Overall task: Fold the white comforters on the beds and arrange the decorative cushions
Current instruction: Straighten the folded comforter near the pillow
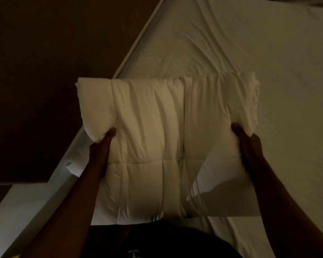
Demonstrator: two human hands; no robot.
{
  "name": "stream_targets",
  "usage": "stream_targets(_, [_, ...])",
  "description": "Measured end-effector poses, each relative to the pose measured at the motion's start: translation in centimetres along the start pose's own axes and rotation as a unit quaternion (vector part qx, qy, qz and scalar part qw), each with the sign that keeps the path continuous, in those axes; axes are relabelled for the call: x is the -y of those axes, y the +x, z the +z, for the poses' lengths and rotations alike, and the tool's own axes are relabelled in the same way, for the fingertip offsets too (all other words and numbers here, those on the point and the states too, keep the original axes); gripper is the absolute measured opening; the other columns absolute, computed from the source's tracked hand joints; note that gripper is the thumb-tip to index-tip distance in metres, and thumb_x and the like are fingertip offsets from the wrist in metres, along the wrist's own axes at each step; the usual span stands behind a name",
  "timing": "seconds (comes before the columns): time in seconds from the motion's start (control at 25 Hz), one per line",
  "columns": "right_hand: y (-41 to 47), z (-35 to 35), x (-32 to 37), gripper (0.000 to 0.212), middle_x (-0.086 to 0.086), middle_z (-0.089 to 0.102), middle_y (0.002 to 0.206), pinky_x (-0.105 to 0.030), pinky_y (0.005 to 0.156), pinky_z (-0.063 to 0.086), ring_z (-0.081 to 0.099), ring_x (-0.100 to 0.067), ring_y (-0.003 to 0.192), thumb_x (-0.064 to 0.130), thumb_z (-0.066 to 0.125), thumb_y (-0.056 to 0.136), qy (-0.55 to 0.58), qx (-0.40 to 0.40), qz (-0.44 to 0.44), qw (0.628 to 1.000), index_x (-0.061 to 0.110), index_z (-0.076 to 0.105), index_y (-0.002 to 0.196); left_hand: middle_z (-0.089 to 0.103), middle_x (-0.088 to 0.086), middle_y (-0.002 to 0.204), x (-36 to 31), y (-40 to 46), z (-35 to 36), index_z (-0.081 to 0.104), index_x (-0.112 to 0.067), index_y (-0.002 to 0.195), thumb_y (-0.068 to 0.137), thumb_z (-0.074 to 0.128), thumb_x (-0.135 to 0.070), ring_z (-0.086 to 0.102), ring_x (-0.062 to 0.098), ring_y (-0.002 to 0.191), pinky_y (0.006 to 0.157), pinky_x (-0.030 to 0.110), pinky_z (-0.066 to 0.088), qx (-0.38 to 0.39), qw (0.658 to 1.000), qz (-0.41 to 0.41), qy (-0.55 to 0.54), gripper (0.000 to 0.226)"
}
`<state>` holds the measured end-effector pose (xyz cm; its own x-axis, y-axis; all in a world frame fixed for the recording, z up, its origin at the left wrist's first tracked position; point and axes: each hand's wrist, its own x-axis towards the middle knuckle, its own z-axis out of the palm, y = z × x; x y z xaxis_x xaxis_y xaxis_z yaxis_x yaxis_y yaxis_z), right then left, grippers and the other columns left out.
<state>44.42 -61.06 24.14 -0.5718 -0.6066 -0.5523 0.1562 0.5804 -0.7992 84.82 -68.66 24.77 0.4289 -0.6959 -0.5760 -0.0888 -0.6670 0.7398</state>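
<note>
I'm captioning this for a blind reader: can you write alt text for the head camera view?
Two hands, left hand and right hand, grip a folded white quilted comforter by its sides, held above a bed covered in a wrinkled white sheet, in a dim room.

The white comforter (153, 146) is seen folded into a thick, puffy, roughly rectangular bundle with stitched quilted channels running along it. It is held up over the sheeted bed (268, 62), gripped at 2 opposite sides. Several stacked layers appear at its right edge, though in the dim light this cannot be confirmed.
</note>
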Motion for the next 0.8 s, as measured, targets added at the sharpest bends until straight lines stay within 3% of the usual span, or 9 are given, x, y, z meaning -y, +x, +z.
stream_targets(0.28, [7.3,7.2,8.4,0.089,-0.005,0.06,0.131,-0.034,0.089,0.045,0.059,-0.022,0.105,0.068,0.07,0.071,-0.05,0.009,-0.03,0.998,0.016,0.05,0.14,0.062,0.004,0.117,-3.5,8.9,2.8,0.054,-0.015,0.13,0.064,0.074,-0.069,0.06,0.025,0.105,0.09,0.041,0.048,0.009,0.996,-0.022,-0.082,0.088])
stream_targets(0.44, [12.3,12.8,14.1,0.08,-0.001,0.06,0.122,-0.033,0.085,0.042,0.056,-0.016,0.094,0.062,0.069,0.076,-0.085,0.05,-0.067,0.993,0.017,0.05,0.139,0.064,0.006,0.121,-4.2,12.0,5.6,0.056,-0.014,0.132,0.065,0.076,-0.065,0.062,0.027,0.107,0.091,0.042,0.051,-0.001,0.985,-0.054,-0.161,0.087])
stream_targets(0.56, [16.5,16.4,18.8,0.066,0.002,0.064,0.107,-0.032,0.08,0.043,0.058,-0.01,0.082,0.056,0.069,0.079,-0.13,0.078,-0.091,0.984,0.02,0.054,0.134,0.066,0.006,0.12,-2.5,13.0,8.1,0.057,-0.018,0.132,0.066,0.077,-0.064,0.064,0.028,0.106,0.094,0.048,0.052,0.001,0.969,-0.106,-0.222,0.083])
stream_targets(0.68, [20.3,19.3,23.5,0.055,0.003,0.068,0.1,-0.031,0.07,0.05,0.065,-0.018,0.089,0.049,0.072,0.078,-0.158,0.13,-0.111,0.973,0.021,0.059,0.123,0.069,0.004,0.122,0.2,12.1,11.0,0.059,-0.031,0.13,0.066,0.078,-0.062,0.066,0.031,0.108,0.088,0.061,0.053,0.046,0.943,-0.171,-0.282,0.074])
stream_targets(0.8, [25.1,23.2,27.6,0.07,0.005,0.067,0.113,-0.039,0.086,0.05,0.063,-0.02,0.101,0.055,0.073,0.071,-0.215,0.184,-0.19,0.94,0.023,0.058,0.131,0.061,-0.005,0.135,1.2,11.9,14.2,0.054,-0.042,0.134,0.062,0.078,-0.068,0.06,0.027,0.121,0.099,0.059,0.048,0.074,0.947,-0.149,-0.275,0.08])
